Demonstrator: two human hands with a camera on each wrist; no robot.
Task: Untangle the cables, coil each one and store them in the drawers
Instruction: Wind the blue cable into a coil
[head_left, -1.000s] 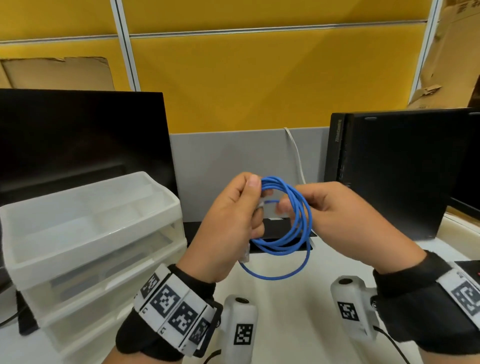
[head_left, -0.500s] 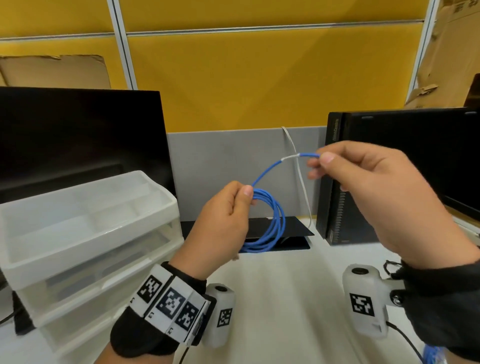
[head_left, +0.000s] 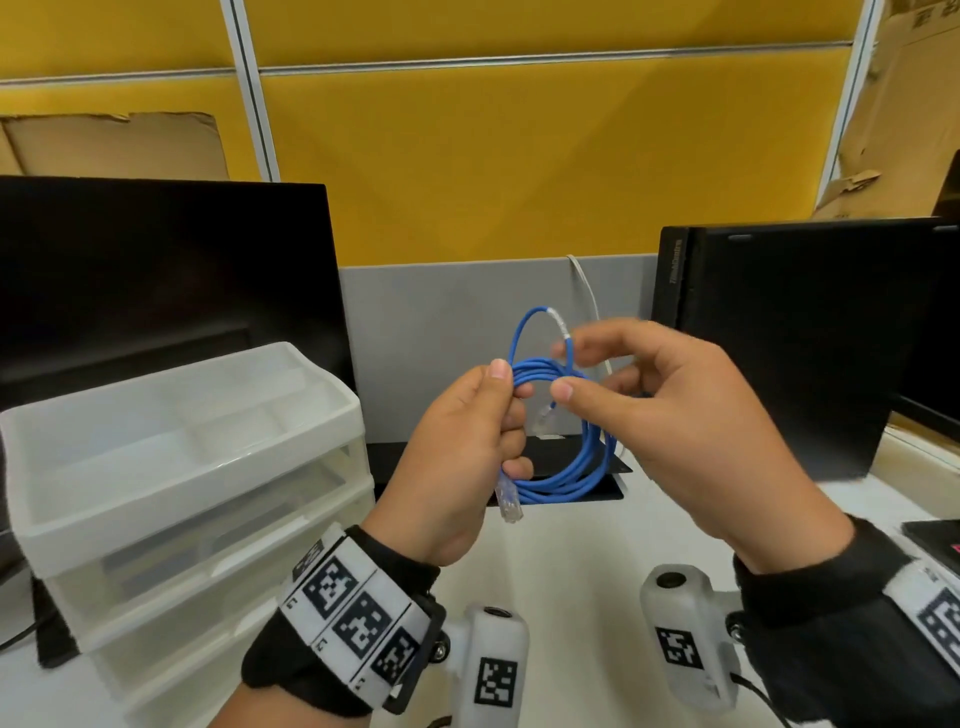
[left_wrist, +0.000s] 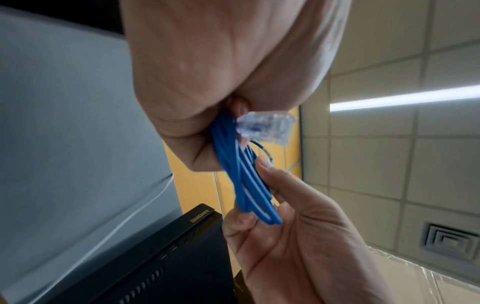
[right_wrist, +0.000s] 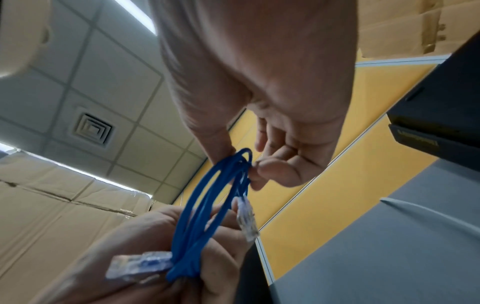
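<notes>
A yellow partition wall (head_left: 519, 156) fills the top of the head view, with a grey panel (head_left: 457, 332) below it at centre. A dark monitor (head_left: 156, 280) stands at the left of the frame, and a black desktop computer (head_left: 810, 332) stands upright at the right. In front of the monitor, at lower left, sits a translucent plastic drawer unit (head_left: 171, 467) on the white desk (head_left: 571, 561); its top tray is open to view. At the centre of the frame, both hands are raised above the desk and hold a coiled blue network cable (head_left: 582, 467). The left hand (head_left: 457, 457) is closed round the left side of the coil, thumb on top, and one clear plug (head_left: 508, 501) hangs out below its fingers. The right hand (head_left: 670, 415) pinches the strands at the upper right of the coil between thumb and forefinger, the other fingers loosely curled. One loop of cable, bearing a white sleeve (head_left: 561, 323), arches above the coil. A second clear plug (head_left: 545, 413) dangles inside the ring. A thin white cord (head_left: 589, 291) runs down the grey panel behind the hands.
</notes>
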